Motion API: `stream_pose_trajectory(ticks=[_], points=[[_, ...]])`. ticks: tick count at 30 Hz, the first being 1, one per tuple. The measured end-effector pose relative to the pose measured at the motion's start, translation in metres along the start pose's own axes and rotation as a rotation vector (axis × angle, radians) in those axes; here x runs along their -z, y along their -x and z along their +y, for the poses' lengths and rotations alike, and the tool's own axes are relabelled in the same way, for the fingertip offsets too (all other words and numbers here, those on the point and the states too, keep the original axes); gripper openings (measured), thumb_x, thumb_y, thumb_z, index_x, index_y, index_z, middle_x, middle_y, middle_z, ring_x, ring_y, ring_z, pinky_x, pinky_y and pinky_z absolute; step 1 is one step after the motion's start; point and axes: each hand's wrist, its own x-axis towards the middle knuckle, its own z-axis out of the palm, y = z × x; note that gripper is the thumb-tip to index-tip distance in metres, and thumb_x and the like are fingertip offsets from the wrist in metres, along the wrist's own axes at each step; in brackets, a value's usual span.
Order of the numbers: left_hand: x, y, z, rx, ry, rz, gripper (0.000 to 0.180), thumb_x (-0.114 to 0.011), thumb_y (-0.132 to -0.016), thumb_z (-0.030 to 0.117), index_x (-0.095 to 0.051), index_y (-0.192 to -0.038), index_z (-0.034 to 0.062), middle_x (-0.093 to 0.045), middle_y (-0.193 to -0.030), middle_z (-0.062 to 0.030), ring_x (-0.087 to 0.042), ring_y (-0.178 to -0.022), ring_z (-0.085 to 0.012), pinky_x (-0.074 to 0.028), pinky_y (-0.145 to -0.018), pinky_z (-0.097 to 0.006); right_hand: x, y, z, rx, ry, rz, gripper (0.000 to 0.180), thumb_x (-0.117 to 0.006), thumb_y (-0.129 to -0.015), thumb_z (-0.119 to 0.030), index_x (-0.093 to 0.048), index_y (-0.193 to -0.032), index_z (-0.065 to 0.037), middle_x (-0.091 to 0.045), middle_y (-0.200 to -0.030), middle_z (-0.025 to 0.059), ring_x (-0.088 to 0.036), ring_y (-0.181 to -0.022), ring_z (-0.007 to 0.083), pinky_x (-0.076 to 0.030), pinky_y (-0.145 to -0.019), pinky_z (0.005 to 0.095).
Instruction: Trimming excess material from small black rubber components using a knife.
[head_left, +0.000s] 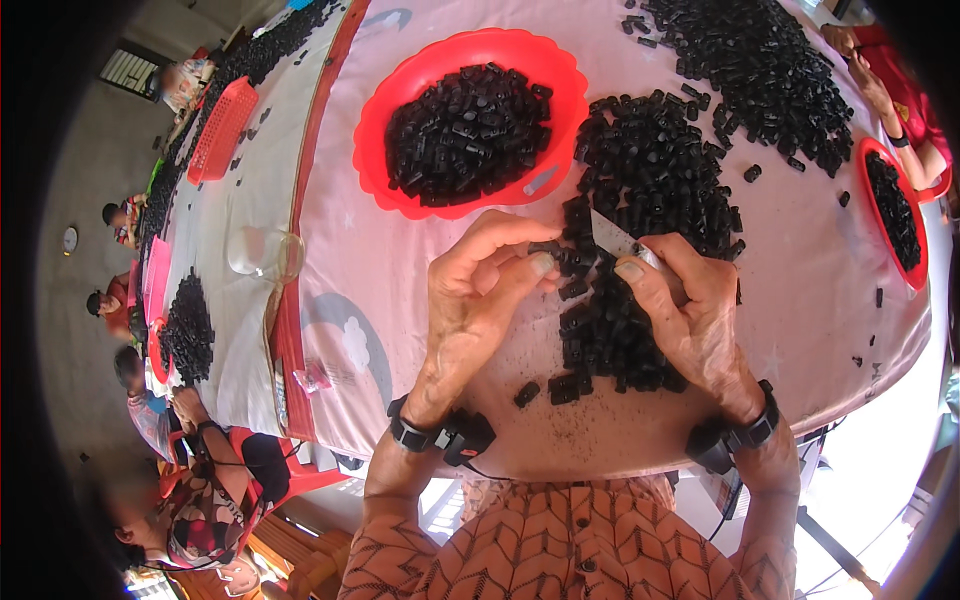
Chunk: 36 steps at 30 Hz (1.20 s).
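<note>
My left hand [490, 265] pinches a small black ribbed plastic part [546, 248] between thumb and fingertips. Opposite it, my right hand [685, 300] grips a small knife, its pale blade [610, 234] pointing up and left toward the part. Beneath and around both hands spreads a pile of black plastic parts [640, 165], reaching down toward the table's near edge. Just beyond my left hand stands a red scalloped bowl [370, 160], with many more black parts heaped inside. The knife's handle is mostly hidden in my fist.
A larger heap of black parts [765, 70] lies at the far right, near another person's arm [880, 95] and a second red bowl [920, 270]. Leftward are a clear jar [262, 254], a red basket [222, 130] and seated people. A pink patterned cloth [400, 330] covers the table.
</note>
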Motion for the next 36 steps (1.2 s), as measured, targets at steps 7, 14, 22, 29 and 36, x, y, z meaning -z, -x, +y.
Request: stream_pose_trajectory(ticks=[7,14,22,29,36], points=[[0.001,0.001,-0.007,-0.018,0.029,-0.034,0.020,-0.058,-0.090,-0.008,-0.059,-0.108,-0.0015,-0.060,-0.102,-0.0079,-0.062,-0.086,-0.0141,-0.053,-0.074,-0.027,0.000,0.002,0.000,0.002,0.009,-0.040,0.021,-0.069,-0.090,-0.019,-0.061,-0.091,0.000,-0.057,-0.060,0.0111,-0.054,-0.048,0.0181,-0.045,-0.047,0.0294],[-0.002,0.003,-0.001,0.088,0.148,0.002,0.022,-0.060,-0.087,-0.009,-0.059,-0.107,-0.0019,-0.063,-0.102,-0.0082,-0.062,-0.087,-0.0138,-0.053,-0.073,-0.026,-0.003,0.003,0.004,0.074,0.020,-0.105,0.019,-0.069,-0.089,-0.017,-0.061,-0.092,-0.001,-0.058,-0.061,0.0119,-0.059,-0.048,0.0214,-0.046,-0.047,0.0316],[-0.001,0.003,-0.008,0.179,0.542,-0.109,0.020,-0.061,-0.090,0.002,-0.063,-0.109,-0.0012,-0.062,-0.103,-0.0090,-0.059,-0.098,-0.0160,-0.048,-0.086,-0.029,-0.005,0.005,0.005,0.197,-0.006,-0.201,0.024,-0.069,-0.090,-0.025,-0.062,-0.090,-0.002,-0.056,-0.058,0.0115,-0.060,-0.049,0.0253,-0.047,-0.046,0.0334],[0.005,0.001,-0.023,0.245,0.751,-0.186,0.026,-0.060,-0.093,0.007,-0.060,-0.118,-0.0012,-0.063,-0.105,-0.0108,-0.059,-0.098,-0.0182,-0.047,-0.089,-0.031,-0.009,0.007,0.012,0.277,0.018,-0.202,0.024,-0.070,-0.088,-0.025,-0.062,-0.091,-0.002,-0.056,-0.060,0.0108,-0.061,-0.049,0.0254,-0.047,-0.045,0.0328],[0.002,0.003,-0.022,0.244,0.766,-0.179,0.026,-0.057,-0.095,0.006,-0.059,-0.119,-0.0027,-0.063,-0.107,-0.0121,-0.060,-0.102,-0.0191,-0.049,-0.090,-0.032,-0.009,0.006,0.006,0.249,0.009,-0.171,0.022,-0.069,-0.089,-0.023,-0.061,-0.090,-0.003,-0.057,-0.060,0.0108,-0.061,-0.049,0.0257,-0.047,-0.044,0.0329]])
